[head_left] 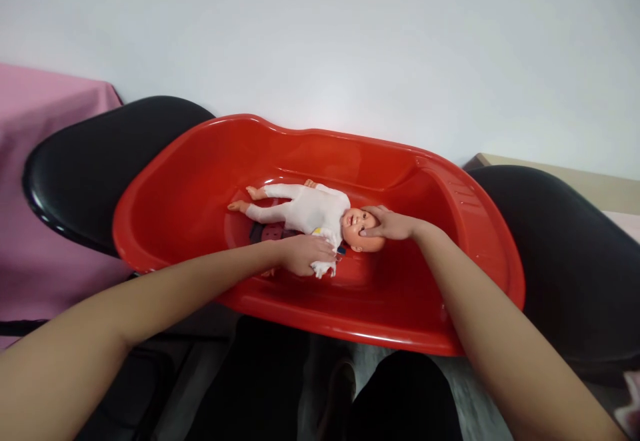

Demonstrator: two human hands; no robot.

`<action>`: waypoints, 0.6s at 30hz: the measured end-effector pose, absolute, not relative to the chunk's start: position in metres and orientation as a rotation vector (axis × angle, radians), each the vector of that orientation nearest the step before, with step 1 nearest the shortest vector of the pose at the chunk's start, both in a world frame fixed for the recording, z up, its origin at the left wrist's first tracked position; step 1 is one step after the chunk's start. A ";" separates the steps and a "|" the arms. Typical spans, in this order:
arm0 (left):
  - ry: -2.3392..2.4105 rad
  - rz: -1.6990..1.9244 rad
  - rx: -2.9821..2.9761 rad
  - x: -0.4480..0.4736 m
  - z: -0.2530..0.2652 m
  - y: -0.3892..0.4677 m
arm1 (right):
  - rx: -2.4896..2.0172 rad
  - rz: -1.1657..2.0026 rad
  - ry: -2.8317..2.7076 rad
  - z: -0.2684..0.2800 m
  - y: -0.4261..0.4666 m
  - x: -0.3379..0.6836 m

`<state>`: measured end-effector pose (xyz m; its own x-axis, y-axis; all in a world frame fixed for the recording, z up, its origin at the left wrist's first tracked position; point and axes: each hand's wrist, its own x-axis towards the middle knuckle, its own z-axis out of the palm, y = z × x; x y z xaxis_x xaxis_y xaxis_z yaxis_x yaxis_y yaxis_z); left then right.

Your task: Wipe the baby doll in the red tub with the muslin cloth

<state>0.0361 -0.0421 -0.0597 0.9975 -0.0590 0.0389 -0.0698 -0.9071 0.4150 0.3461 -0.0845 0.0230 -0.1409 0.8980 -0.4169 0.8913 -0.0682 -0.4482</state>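
Note:
A baby doll [315, 207] in white clothing lies on its back in a red baby bathtub [480, 241], feet to the left and head to the right. My right hand [393, 223] cups the top of the doll's head, thumb and fingers on either side of it. Beside the doll's near shoulder, my left hand [306, 255] is closed on a crumpled white cloth [324, 269]; whether this is a loose cloth or part of the doll's clothing, I cannot tell. Dark reddish shapes [273, 231] show on the tub floor under the doll, partly hidden by my left arm.
Black seats [110, 161] stand on both sides beneath the tub's ends. A pink-draped surface [45, 114] is at the far left, and a beige ledge [560, 177] at the right. Behind the tub rises a pale wall [320, 41]. My dark-clothed legs are below the near rim.

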 end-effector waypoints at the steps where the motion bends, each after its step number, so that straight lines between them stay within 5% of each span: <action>1: -0.097 -0.038 2.651 0.036 -0.062 -0.045 | -2.045 1.023 -2.141 0.024 -0.085 0.345; 8: 0.183 -0.509 2.436 0.033 -0.036 -0.045 | -2.054 1.035 -2.134 0.026 -0.086 0.345; 13: 0.493 -0.154 2.577 0.035 0.000 -0.045 | -2.065 1.020 -2.129 0.025 -0.086 0.344; 18: 0.304 0.108 2.744 0.061 -0.006 -0.055 | -2.078 1.017 -2.116 0.022 -0.084 0.345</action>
